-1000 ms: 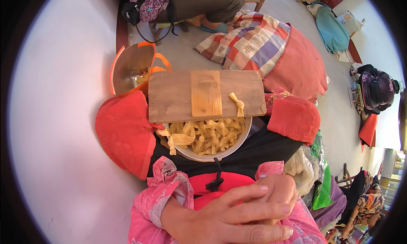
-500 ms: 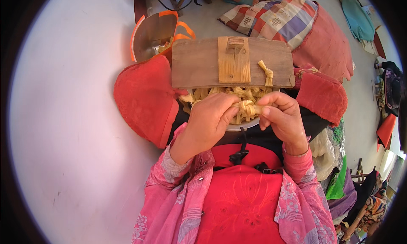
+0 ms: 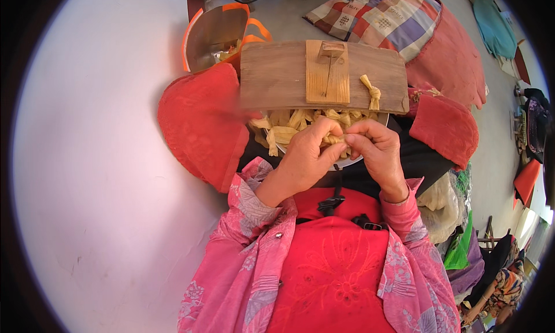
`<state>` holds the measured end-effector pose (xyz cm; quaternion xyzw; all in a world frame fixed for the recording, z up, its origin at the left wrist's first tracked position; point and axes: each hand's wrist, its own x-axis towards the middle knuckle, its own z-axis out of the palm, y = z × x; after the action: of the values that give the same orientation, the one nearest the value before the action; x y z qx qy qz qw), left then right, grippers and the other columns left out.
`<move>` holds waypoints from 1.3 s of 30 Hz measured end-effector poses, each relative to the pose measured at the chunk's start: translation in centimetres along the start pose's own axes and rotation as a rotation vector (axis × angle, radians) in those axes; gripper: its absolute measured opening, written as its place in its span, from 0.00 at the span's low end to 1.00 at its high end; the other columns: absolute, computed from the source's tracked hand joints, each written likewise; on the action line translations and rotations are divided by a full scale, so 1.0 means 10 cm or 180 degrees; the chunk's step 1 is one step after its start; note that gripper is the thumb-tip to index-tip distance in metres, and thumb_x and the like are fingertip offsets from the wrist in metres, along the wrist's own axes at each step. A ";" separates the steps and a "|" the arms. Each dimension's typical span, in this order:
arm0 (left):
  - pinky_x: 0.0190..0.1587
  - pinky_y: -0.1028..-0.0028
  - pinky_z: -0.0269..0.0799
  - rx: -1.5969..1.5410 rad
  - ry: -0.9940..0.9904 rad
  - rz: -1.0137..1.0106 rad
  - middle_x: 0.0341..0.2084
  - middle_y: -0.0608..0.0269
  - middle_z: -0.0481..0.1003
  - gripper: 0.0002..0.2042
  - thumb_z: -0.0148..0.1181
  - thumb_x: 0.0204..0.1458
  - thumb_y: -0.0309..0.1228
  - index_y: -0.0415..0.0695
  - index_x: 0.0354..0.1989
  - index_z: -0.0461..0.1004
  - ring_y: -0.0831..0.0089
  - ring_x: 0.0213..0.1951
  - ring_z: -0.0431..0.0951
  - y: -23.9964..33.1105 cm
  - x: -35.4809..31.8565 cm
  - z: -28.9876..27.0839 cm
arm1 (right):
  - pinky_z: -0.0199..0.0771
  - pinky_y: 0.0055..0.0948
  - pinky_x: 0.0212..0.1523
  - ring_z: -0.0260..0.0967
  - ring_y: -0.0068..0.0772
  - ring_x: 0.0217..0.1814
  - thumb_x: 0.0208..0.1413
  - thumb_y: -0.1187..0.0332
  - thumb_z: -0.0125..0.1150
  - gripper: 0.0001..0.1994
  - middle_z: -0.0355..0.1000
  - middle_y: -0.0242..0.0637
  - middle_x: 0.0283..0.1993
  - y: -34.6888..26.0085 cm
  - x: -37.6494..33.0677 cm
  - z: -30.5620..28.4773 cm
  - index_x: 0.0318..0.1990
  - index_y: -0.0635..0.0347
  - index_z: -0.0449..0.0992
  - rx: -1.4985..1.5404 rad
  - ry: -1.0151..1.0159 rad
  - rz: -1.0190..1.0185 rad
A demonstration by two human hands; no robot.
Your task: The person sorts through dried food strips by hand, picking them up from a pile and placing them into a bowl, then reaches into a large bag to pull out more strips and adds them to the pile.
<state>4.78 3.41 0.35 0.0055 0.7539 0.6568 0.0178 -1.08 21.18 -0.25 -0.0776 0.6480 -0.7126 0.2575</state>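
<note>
My left hand (image 3: 304, 154) and my right hand (image 3: 376, 150) meet over a round metal bowl (image 3: 342, 164) in my lap, which is full of pale yellow strips (image 3: 284, 128). Both hands pinch one pale yellow strip (image 3: 336, 139) between their fingertips. A brown wooden board (image 3: 277, 73) with a raised wooden block (image 3: 328, 73) lies across the far side of the bowl. One knotted strip (image 3: 371, 92) rests on the board, to the right of the block.
A metal pot with orange handles (image 3: 214, 35) stands beyond the board at the left. A checked cloth (image 3: 376, 18) and red fabric (image 3: 448, 61) lie on the floor at the right. A pale wall (image 3: 98, 159) fills the left. Bags (image 3: 457, 246) crowd the lower right.
My hands rose from my lap to the bowl and took hold of a strip. The view tilted so the board and bowl sit lower and nearer.
</note>
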 end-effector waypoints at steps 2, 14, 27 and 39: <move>0.36 0.84 0.68 -0.0594 -0.0085 -0.0412 0.33 0.74 0.70 0.08 0.61 0.55 0.24 0.41 0.41 0.69 0.88 0.34 0.70 -0.15 -0.03 0.00 | 0.63 0.14 0.24 0.63 0.12 0.24 0.57 0.78 0.60 0.02 0.70 0.26 0.25 0.02 -0.01 0.02 0.37 0.65 0.77 -0.0109 0.0007 -0.0047; 0.30 0.82 0.65 -0.0554 -0.0286 -0.1035 0.24 0.73 0.69 0.06 0.55 0.61 0.30 0.40 0.36 0.72 0.85 0.27 0.68 -0.51 -0.14 -0.17 | 0.67 0.15 0.27 0.65 0.14 0.26 0.58 0.77 0.60 0.07 0.71 0.27 0.29 0.24 0.03 -0.11 0.42 0.67 0.77 -0.0238 -0.0081 -0.0043; 0.30 0.75 0.63 0.0544 -0.0388 -0.0162 0.21 0.68 0.65 0.09 0.56 0.59 0.30 0.36 0.31 0.71 0.79 0.27 0.65 -0.26 -0.11 0.05 | 0.74 0.37 0.40 0.74 0.49 0.38 0.46 0.71 0.68 0.17 0.75 0.44 0.37 -0.03 -0.02 -0.07 0.45 0.60 0.77 -0.2477 -0.0988 -0.0979; 0.33 0.78 0.63 -0.0105 -0.0769 -0.0543 0.24 0.71 0.67 0.09 0.55 0.60 0.31 0.37 0.37 0.73 0.81 0.29 0.65 -0.29 -0.11 -0.19 | 0.69 0.23 0.32 0.67 0.19 0.32 0.56 0.79 0.59 0.04 0.75 0.28 0.30 -0.03 -0.08 -0.36 0.38 0.69 0.77 -0.1119 -0.0723 0.0438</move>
<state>5.90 1.14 -2.23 0.0201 0.7331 0.6597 0.1642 -2.07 24.78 -0.34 -0.1567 0.7329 -0.5561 0.3593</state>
